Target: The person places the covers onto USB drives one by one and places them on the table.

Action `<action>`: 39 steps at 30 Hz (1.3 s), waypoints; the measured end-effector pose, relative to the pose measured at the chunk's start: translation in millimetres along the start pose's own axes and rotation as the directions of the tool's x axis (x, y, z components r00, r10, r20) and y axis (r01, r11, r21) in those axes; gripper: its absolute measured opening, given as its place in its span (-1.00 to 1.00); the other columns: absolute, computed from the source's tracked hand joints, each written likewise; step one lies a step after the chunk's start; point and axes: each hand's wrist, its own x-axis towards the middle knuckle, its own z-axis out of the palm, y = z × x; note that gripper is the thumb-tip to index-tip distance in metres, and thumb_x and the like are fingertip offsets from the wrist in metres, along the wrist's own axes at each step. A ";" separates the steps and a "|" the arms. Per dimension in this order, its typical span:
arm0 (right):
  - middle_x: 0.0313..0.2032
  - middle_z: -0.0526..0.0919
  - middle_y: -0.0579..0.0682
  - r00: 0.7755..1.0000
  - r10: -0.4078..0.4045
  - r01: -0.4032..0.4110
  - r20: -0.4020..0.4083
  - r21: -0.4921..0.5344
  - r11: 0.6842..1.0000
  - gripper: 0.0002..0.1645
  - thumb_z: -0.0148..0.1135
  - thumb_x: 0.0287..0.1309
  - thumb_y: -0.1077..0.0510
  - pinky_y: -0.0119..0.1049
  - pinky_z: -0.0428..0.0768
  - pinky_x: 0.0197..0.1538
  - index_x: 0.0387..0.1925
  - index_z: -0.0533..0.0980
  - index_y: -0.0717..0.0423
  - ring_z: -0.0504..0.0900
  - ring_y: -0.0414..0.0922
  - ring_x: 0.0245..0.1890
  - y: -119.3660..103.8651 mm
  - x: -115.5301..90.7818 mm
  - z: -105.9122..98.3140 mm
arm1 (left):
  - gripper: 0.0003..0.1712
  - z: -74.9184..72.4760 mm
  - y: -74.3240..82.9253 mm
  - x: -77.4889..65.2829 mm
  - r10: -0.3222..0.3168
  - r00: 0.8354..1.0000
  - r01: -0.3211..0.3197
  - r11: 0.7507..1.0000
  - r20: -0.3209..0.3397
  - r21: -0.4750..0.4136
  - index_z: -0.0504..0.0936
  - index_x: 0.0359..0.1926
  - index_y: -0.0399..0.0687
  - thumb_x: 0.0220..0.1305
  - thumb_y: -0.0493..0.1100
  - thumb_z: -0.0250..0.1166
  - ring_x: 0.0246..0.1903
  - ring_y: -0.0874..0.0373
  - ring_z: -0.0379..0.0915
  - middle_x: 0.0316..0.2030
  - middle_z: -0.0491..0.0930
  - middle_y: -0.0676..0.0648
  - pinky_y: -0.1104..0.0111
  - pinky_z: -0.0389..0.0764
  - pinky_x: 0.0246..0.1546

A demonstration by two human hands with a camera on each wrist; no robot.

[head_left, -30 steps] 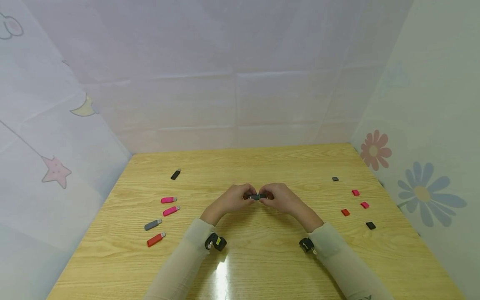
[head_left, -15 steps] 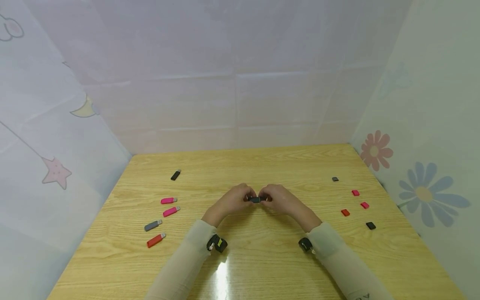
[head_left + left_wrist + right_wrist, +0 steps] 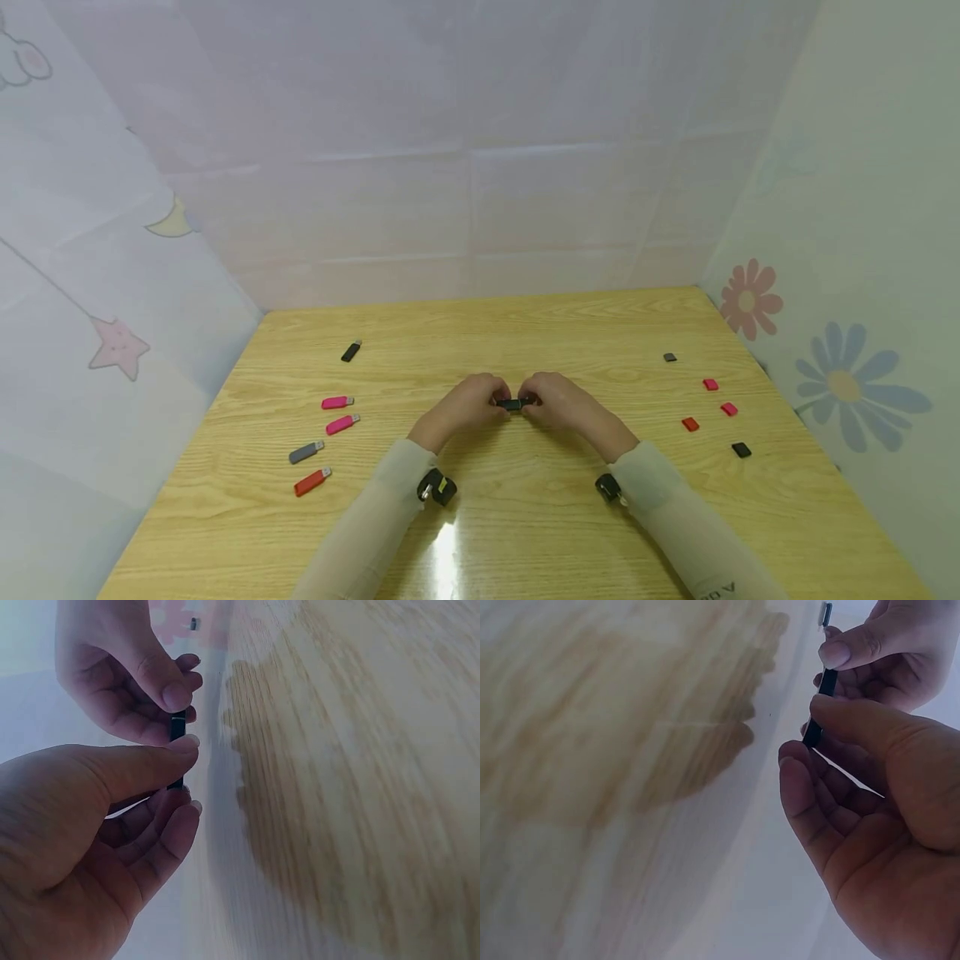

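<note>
A black USB stick (image 3: pixel 508 405) is held level between both hands over the middle of the table. My left hand (image 3: pixel 472 402) pinches its body between thumb and fingers. At the other end, my right hand (image 3: pixel 558 402) pinches the cap, mostly covered by the fingers. In the left wrist view, a thin pale line crosses the stick (image 3: pixel 178 727) right beside the right thumb. Seen from the right wrist, the two thumbs lie close together along the dark stick (image 3: pixel 827 681).
Uncapped USB sticks lie at the left: black (image 3: pixel 351 351), two pink (image 3: pixel 336 402), grey (image 3: pixel 304 452) and red (image 3: pixel 311 482). Loose caps at the right are grey (image 3: pixel 670 357), pink (image 3: pixel 710 385), red (image 3: pixel 690 424) and black (image 3: pixel 741 450). Patterned cloth walls (image 3: pixel 465 208) border the wooden table (image 3: pixel 525 517).
Both hands have shifted slightly toward the person with the stick between them. The other sticks and caps stay where they were.
</note>
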 end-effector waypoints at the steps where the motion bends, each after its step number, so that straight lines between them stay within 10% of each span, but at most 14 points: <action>1: -0.30 0.69 -0.06 1.000 -0.001 0.001 0.004 0.000 1.000 -0.90 0.37 0.25 0.29 -0.26 0.57 -0.24 -0.19 0.69 0.16 0.54 -0.22 -0.36 0.0 0.4 -0.2 | -0.77 0.2 -0.3 0.3 0.001 1.000 -0.001 1.000 0.000 0.002 0.70 -0.08 -0.08 0.27 -0.16 0.46 -0.24 0.23 0.54 -0.24 0.64 0.06 0.37 0.58 -0.14; 39: -0.37 0.63 -0.06 0.995 0.084 -0.081 0.046 -0.069 0.994 -0.95 0.44 0.18 0.28 -0.21 0.54 -0.25 -0.34 0.67 0.13 0.50 -0.17 -0.40 -6.7 8.6 3.9 | -0.86 6.9 1.5 3.0 -0.002 1.000 0.003 0.995 -0.014 0.096 0.72 -0.13 -0.11 0.30 -0.22 0.43 -0.22 0.18 0.52 -0.26 0.63 0.02 0.34 0.57 -0.11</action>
